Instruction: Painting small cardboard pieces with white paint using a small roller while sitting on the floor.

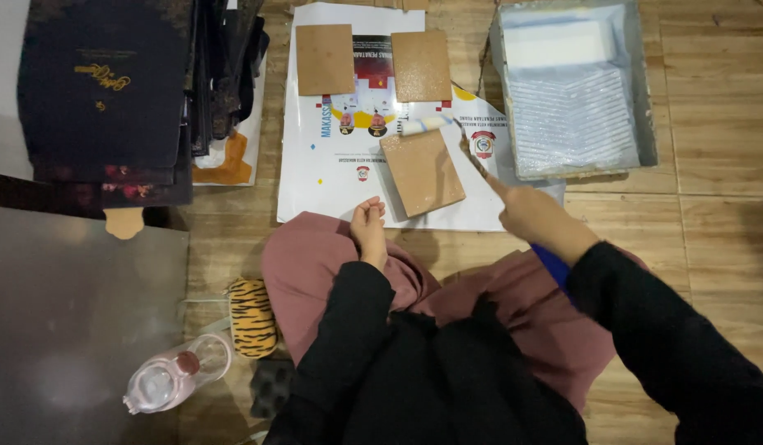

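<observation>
From the head view we see our right hand closed around the handle of a small paint roller, its pale sleeve lying on the top edge of a tan square board. That board sits tilted on a white printed poster. Our left hand rests loosely curled beside the board's lower corner. Two more tan boards lie above. A grey roller tray sits right; dark flat boxes stack left.
</observation>
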